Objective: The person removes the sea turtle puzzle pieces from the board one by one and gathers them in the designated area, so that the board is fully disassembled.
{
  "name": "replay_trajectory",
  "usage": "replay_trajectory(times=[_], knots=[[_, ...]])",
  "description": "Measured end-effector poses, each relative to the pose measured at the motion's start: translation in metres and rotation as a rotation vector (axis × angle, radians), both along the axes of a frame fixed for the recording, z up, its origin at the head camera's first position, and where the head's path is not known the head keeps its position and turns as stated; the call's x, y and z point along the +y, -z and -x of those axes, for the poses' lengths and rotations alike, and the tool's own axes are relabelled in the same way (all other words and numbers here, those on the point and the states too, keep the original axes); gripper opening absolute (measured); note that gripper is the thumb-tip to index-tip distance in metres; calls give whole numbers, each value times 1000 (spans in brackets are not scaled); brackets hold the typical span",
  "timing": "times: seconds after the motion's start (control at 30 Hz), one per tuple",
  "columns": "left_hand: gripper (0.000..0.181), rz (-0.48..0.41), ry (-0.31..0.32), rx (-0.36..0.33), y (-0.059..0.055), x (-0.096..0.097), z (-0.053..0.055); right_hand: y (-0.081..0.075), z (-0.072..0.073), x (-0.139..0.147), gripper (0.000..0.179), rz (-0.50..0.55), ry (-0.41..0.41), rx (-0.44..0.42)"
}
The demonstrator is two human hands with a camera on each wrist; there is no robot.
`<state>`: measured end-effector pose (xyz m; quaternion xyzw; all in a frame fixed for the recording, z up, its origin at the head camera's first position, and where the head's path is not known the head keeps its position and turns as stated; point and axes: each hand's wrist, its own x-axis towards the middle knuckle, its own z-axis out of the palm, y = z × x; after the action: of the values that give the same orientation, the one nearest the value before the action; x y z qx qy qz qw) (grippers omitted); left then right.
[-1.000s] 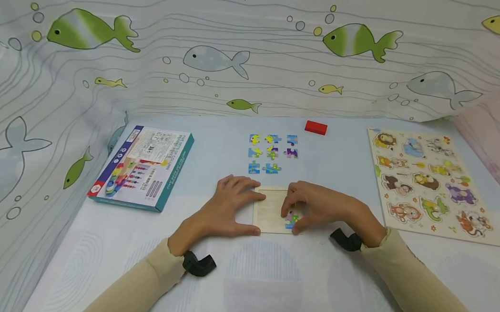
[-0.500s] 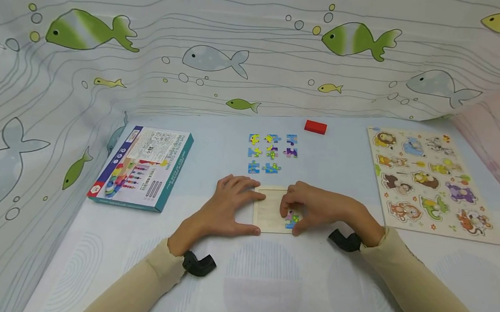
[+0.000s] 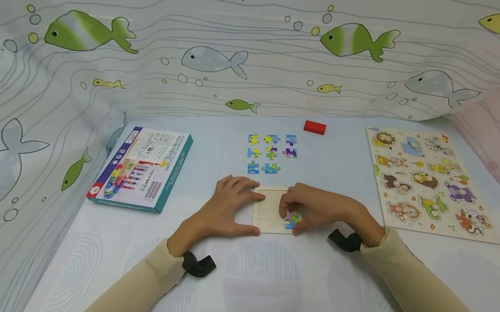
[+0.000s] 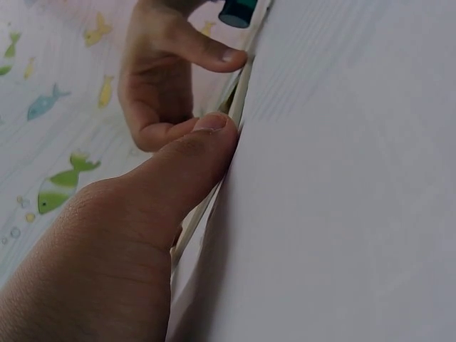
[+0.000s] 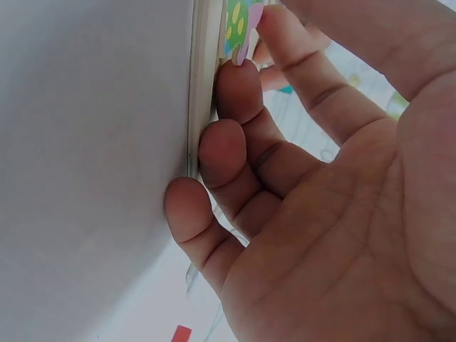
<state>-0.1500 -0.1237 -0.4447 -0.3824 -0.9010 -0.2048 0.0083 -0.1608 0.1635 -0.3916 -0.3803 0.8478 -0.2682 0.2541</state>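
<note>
In the head view a small pale wooden puzzle tray (image 3: 269,214) lies on the table between both hands. My left hand (image 3: 229,209) is spread at its left side, with the fingers near the upper corner and the thumb on the lower corner. A blue, green and pink jigsaw piece (image 3: 291,220) sits at the tray's lower right. My right hand (image 3: 317,208) pinches this piece between curled fingers and thumb, and partly covers it. In the right wrist view several fingertips (image 5: 222,146) lie along the tray's edge. The left thumb (image 4: 192,153) presses the edge in the left wrist view.
Several loose jigsaw pieces (image 3: 271,168) lie in rows beyond the tray. A red block (image 3: 315,127) is behind them. At the left is a flat toy box (image 3: 142,168); at the right, an animal puzzle board (image 3: 407,189). A fish-patterned cloth (image 3: 279,96) rises at the back.
The right fingertips have shifted very slightly left over the jigsaw piece. My left hand and the tray stay where they were.
</note>
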Motion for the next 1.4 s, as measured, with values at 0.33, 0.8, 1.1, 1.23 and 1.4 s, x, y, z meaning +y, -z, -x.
replay_trajectory(times=[0.33, 0.8, 1.1, 1.23, 1.4], knots=[[74, 2, -3, 5, 0, 0, 0, 1, 0, 1, 35, -21, 18, 11], [75, 12, -9, 2, 0, 0, 0, -2, 0, 2, 32, 2, -18, 34], [74, 13, -12, -3, 0, 0, 0, -2, 0, 2, 30, -6, -17, 19], [74, 9, -12, -4, 1, 0, 0, -2, 0, 2, 30, -8, -14, 14], [74, 8, -10, 0, 1, -1, 0, -1, -1, 1, 31, -2, -6, 13]])
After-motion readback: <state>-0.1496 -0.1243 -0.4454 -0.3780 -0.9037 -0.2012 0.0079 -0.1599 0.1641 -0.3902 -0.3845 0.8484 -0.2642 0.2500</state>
